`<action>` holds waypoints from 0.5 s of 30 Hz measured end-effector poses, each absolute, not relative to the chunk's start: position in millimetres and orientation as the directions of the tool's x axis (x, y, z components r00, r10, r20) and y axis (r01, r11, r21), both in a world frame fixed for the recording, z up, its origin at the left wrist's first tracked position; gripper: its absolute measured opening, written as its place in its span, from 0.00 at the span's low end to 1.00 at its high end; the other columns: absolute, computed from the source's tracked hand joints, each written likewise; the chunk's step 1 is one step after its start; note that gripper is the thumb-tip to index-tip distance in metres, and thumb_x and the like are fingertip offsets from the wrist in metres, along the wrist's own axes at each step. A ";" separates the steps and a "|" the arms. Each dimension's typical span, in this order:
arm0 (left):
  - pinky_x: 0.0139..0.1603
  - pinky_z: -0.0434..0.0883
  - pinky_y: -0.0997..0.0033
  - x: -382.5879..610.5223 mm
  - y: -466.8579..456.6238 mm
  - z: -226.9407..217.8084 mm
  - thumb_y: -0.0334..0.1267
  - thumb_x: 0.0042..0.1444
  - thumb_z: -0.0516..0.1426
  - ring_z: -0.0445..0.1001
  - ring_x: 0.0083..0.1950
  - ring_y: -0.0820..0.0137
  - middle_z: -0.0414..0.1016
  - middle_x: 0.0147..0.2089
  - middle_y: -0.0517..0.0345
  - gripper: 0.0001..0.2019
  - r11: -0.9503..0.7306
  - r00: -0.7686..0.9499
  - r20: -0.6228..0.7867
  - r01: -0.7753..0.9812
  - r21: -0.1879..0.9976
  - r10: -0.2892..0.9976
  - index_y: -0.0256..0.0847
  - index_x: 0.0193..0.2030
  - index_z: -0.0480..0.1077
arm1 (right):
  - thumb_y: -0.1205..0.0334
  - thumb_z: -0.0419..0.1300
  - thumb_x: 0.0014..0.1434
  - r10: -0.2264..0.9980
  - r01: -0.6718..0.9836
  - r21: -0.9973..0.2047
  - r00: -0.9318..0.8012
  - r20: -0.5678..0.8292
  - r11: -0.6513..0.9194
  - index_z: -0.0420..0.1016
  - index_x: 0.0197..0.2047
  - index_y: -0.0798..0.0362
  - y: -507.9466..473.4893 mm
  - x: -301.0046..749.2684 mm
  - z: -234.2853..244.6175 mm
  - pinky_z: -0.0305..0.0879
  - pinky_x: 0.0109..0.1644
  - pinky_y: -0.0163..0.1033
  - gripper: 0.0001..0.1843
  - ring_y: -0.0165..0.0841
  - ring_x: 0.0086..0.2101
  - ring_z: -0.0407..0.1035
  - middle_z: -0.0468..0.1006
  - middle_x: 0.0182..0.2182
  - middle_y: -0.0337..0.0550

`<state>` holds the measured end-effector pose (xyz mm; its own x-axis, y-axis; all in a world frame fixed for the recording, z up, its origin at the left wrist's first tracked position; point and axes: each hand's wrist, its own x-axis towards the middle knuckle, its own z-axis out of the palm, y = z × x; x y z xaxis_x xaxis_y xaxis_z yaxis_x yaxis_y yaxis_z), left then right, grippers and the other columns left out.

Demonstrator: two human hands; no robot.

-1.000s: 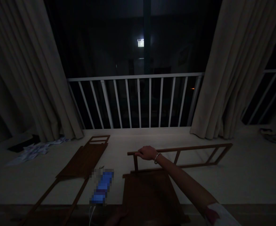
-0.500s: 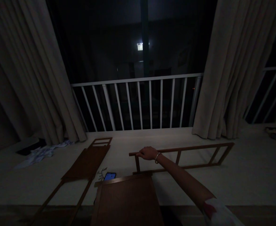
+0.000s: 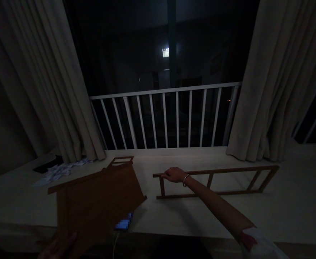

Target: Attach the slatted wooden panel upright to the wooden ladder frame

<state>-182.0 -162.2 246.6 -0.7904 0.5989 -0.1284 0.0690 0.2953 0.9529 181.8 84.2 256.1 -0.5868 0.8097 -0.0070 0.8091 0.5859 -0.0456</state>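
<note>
My right hand (image 3: 174,175), with a bangle on the wrist, is closed over the top rail of a long wooden ladder-like frame (image 3: 228,181) that stands on edge on the pale floor. At the bottom left my left hand (image 3: 57,246) grips the lower edge of a flat brown wooden panel (image 3: 98,201), lifted and tilted to the left. The panel covers most of another brown frame piece (image 3: 120,160) lying behind it. A phone with a lit blue screen (image 3: 123,224) lies just past the panel's right corner, a white cable running from it.
A white balcony railing (image 3: 163,118) runs across behind the floor, with darkness beyond. Beige curtains (image 3: 39,82) hang at left and at right (image 3: 276,79). Crumpled papers (image 3: 62,169) and a dark flat object (image 3: 47,166) lie by the left curtain.
The brown panel has swung from the bottom centre over to the left, now covering the frame piece on the floor. My right hand has kept its hold on the long frame's rail.
</note>
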 end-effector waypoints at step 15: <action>0.26 0.72 0.67 -130.6 45.5 153.6 0.30 0.43 0.56 0.74 0.26 0.63 0.75 0.24 0.51 0.11 0.249 -0.402 -0.326 -0.232 0.940 0.856 0.31 0.37 0.69 | 0.37 0.35 0.55 0.820 0.820 -0.042 -0.572 -0.005 0.571 0.74 0.39 0.52 88.6 179.4 255.3 0.60 0.38 0.37 0.35 0.39 0.38 0.69 0.75 0.37 0.50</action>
<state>-130.6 45.5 153.6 -0.4022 0.8556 -0.3259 -0.2318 0.2492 0.9403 179.4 88.6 255.3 -0.5717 0.8204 -0.0049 0.8198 0.5711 -0.0416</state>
